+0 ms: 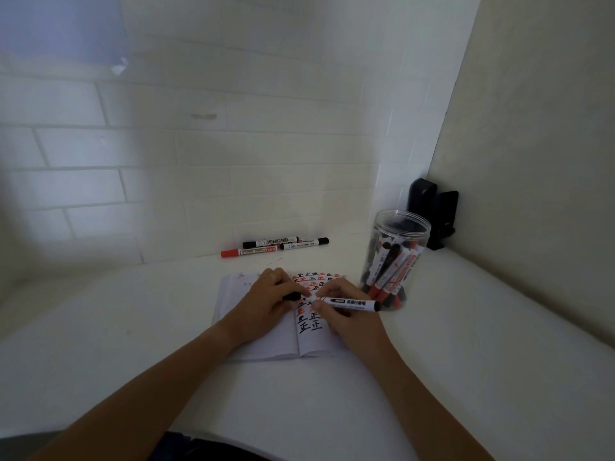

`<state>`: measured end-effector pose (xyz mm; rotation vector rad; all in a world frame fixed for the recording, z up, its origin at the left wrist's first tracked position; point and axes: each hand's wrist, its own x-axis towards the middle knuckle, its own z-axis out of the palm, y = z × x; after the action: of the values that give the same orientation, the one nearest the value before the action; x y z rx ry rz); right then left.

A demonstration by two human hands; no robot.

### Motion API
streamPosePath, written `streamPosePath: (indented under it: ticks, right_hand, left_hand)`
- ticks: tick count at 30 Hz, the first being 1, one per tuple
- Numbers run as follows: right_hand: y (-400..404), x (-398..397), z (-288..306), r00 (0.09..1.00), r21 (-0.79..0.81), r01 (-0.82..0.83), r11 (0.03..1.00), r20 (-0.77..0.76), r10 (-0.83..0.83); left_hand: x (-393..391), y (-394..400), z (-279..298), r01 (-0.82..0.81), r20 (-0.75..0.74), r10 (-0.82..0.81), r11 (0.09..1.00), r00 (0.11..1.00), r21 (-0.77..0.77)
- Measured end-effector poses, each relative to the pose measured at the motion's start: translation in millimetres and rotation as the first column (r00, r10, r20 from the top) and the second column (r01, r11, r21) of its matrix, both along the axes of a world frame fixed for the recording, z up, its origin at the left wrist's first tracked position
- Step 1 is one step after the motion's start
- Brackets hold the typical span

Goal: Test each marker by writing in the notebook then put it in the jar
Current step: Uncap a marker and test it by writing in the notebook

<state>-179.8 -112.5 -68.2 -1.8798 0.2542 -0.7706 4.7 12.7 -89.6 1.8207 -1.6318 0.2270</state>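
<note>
The whiteboard marker [349, 303] in hand lies nearly level above the open notebook [263, 341], its black end pointing toward 3 o'clock at the jar. The right hand [346, 314] grasps its white barrel with curled fingers. The left hand [269, 297] pinches a black cap [292, 297] just at the marker's tip end; whether the cap is coming off or going on cannot be told.

The notebook's right page is crowded with red and black test characters, filling the upper half and running down the inner column toward 6 o'clock, so many markers appear to have been tested. The clear plastic jar [394, 257], standing just beside the notebook at 2 o'clock, holds a thick bundle of red and black markers, which fits that reading. Left to do, by my judgement: this marker, then the three loose markers [274, 246] lying against the tiled wall at 12 o'clock, one red-capped, two black.

For room, the white tabletop [116, 327] spreads wide toward 9 o'clock and 6 o'clock. Toward 3 o'clock it is tighter: the jar sits near the right hand, with a side wall [532, 161] behind it and a black object [432, 211] in the corner. The jar's mouth is open and well filled, so dropping another in likely needs a steep, careful entry.
</note>
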Motion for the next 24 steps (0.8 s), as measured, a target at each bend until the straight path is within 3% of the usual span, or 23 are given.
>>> streamPosePath:
  ticks: [9,14,20,24]
  right_hand:
    - [3.0,2.8,-1.9,0.997,0.013,-0.062,0.998,-0.043,0.062]
    - [-0.7,4.2,-2.1,0.995,0.175,-0.082,0.981,-0.036,0.09]
    - [-9.1,5.8,-1.3,0.997,0.211,0.062,0.976,0.04,-0.072]
    - [-12.7,-0.2,2.8,0.998,0.273,0.007,0.962,0.059,-0.023]
  left_hand:
    - [-5.4,0.4,1.9,0.098,0.103,-0.097,0.995,0.99,-0.009]
    - [-9.8,4.1,6.6,0.072,-0.04,-0.074,0.997,0.997,-0.031]
    - [-9.9,5.2,7.1,0.04,-0.01,-0.04,0.997,0.999,-0.07]
    - [-12.6,9.1,8.4,0.032,-0.042,-0.035,0.997,0.998,-0.071]
